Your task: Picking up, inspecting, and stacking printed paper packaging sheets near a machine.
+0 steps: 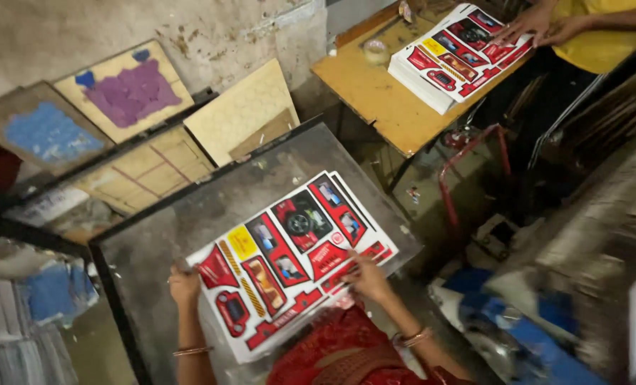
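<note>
From the head camera you are looking down at a grey metal plate (190, 221) tilted across the middle of the scene, and a printed card sheet (289, 253) in red, white and yellow lies flat on its near half. Your left hand (184, 286) sits at the sheet's left edge with the fingers curled together against the card; whether they pinch the edge or only press on it cannot be told. Your right hand (366, 278) rests on the near right part of the sheet, fingers held close together and laid down on the printed face. Far to the right stands a yellow wooden table (375, 100) carrying a stack of the same printed sheets (457, 57), and another person's hands (539, 25) lie on top of that stack with the fingers spread. A roll of tape (375, 50) sits on the table just left of the stack. Far left, wooden boards (129, 93) with purple and blue patches lean against the wall.
</note>
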